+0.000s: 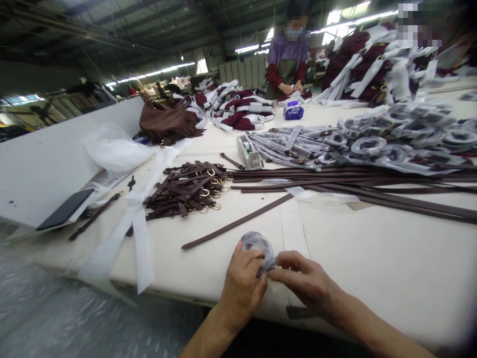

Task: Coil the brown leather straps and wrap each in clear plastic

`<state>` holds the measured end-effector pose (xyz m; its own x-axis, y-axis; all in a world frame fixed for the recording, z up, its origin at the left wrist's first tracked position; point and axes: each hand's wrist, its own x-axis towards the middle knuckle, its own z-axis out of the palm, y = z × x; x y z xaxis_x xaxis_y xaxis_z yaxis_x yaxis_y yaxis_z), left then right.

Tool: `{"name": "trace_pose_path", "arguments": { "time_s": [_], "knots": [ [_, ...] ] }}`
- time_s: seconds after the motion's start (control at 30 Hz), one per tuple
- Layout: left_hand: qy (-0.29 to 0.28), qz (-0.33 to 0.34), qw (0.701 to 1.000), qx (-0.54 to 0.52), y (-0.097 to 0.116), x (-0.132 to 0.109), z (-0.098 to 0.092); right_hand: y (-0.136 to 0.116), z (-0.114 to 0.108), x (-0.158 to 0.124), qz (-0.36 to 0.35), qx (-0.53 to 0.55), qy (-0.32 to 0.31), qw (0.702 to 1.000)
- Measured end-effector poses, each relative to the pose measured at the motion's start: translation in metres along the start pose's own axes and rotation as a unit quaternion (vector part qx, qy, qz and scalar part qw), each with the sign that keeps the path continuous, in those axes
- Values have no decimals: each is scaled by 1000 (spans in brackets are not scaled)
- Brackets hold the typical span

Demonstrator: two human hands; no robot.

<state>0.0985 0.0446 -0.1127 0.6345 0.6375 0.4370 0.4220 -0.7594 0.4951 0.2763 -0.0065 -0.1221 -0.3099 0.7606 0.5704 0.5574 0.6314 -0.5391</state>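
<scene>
Near the table's front edge, my left hand (pixel 244 278) is closed around a coiled strap (pixel 259 243) in pale grey wrapping. My right hand (pixel 303 278) pinches at the coil's lower right side with thumb and forefinger; the coil's end there is mostly hidden by the fingers. A loose dark brown strap (pixel 238 221) lies flat just beyond the coil. Farther off is a heap of short brown straps with gold-coloured buckles (pixel 186 189). Long brown straps (pixel 335 176) run off to the right.
A tape dispenser (pixel 249 153) stands mid-table. Wrapped coiled straps (pixel 406 134) are piled at right. White wrapping strips (pixel 139 243) hang over the front left edge, near a black phone-like slab (pixel 66 209). A brown fringed bag (pixel 167 122) lies behind. Across the table, a person (pixel 288 59) handles maroon pieces.
</scene>
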Motion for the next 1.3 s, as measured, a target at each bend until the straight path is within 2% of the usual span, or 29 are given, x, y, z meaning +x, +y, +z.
{"name": "trace_pose_path", "arguments": {
  "time_s": [0.07,0.2,0.3,0.37,0.47,0.57,0.7,0.8,0.87,0.97,1.07,1.13,1.2,1.3],
  "knots": [
    [-3,30,1000,9,-3,-4,12,7,7,1,3,-7,5,1000],
    [-5,15,1000,-10,-11,-10,28,24,15,1,73,24,-59,995],
    [-17,-32,997,-68,-12,-7,22,31,16,1,132,41,-79,987],
    [-41,-87,987,-125,-10,-2,13,33,14,1,152,57,-84,983],
    [-70,-199,951,-225,-8,5,4,31,14,3,169,77,-81,979],
    [-33,-288,906,-309,-8,8,7,30,16,5,205,95,-69,972],
    [22,-349,840,-415,-10,10,15,30,17,10,250,118,-69,958],
    [32,-361,821,-441,-10,12,15,31,15,17,242,104,-96,960],
    [37,-352,837,-417,-10,13,16,32,14,21,238,90,-104,961],
    [46,-316,891,-323,-10,8,20,31,15,23,243,83,-99,961],
    [54,-254,940,-221,-9,-1,26,29,17,22,244,73,-90,963],
    [82,-202,965,-145,-8,-7,28,28,19,20,240,67,-86,965],
    [121,-170,976,-54,-6,-13,30,28,21,18,233,65,-81,967],
    [138,-188,972,33,-3,-16,33,28,22,16,229,66,-70,969]
  ]
}}
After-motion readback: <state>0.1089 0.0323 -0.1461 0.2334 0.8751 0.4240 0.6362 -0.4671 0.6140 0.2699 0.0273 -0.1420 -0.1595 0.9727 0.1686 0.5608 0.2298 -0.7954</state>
